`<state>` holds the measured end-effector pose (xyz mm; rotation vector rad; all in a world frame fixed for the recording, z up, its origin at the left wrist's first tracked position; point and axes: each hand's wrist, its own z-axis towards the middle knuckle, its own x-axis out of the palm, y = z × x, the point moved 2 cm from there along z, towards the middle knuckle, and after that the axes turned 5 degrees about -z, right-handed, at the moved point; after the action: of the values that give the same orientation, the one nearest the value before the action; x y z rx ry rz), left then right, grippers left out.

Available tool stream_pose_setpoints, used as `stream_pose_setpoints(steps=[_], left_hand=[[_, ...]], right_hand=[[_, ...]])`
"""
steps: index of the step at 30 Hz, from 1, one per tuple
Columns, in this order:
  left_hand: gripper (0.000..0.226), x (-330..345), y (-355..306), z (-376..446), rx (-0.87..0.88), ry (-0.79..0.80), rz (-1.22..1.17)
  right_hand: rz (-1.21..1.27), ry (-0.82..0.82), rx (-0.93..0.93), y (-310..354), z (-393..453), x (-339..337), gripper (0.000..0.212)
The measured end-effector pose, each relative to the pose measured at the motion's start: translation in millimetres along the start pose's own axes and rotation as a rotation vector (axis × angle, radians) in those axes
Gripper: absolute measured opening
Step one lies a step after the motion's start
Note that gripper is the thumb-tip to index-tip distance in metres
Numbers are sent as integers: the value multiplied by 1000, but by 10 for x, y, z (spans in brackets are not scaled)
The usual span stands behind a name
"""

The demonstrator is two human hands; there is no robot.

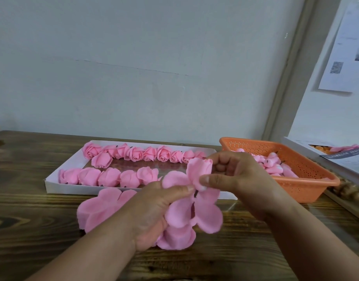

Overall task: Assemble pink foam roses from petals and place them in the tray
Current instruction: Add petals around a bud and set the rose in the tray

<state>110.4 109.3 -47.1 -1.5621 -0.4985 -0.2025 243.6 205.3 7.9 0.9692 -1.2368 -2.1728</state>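
two hands met over a wooden table [32, 199], both busy with one unfinished rose. the left hand [154, 216] gripped a fan of flat pink petals [207, 216], thumb on top and fingers curled underneath, so the lobes spread out below and to the right of it. the right hand [235, 175] pinched a pink bud [200, 171] between thumb and forefinger and held it upright at the middle of those petals — a thin dark stem showed just under the bud, between the lobes. beside the left hand, a stack of loose petals [97, 211] lay on the table, touching the near wall of the tray. the tray [53, 179], white and shallow, sat just behind the hands and held two rows of roses [134, 154]: the far row showed open faces, with one rose lying slightly out of line near its left end, while the near row lay tipped over with their backs up. an orange basket [308, 185] with a perforated wall stood right of the tray, partly behind the right hand, and held pink buds on dark stems. a sheet of paper [342, 51] hung on the wall at the upper right — its print too blurred to read. at the far right edge a white box [336, 159] showed more pink pieces, unclear in detail.
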Motion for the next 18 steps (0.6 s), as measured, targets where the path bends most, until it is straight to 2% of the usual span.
stream_pose_setpoints(steps=[3, 6, 12, 15, 18], left_hand=[[42, 48, 19, -17, 22, -35, -60], [24, 41, 35, 13, 10, -132, -146], [22, 22, 32, 113, 35, -197, -193], [18, 44, 1, 176, 54, -236, -207], [17, 56, 0, 214, 33, -259, -347]], right_hand=[[-33, -28, -9, -7, 11, 22, 13], [-115, -51, -5, -51, -2, 40, 15], [-371, -150, 1, -106, 4, 82, 23], [-394, -157, 2, -102, 28, 102, 25], [-323, -148, 13, -128, 59, 95, 22]])
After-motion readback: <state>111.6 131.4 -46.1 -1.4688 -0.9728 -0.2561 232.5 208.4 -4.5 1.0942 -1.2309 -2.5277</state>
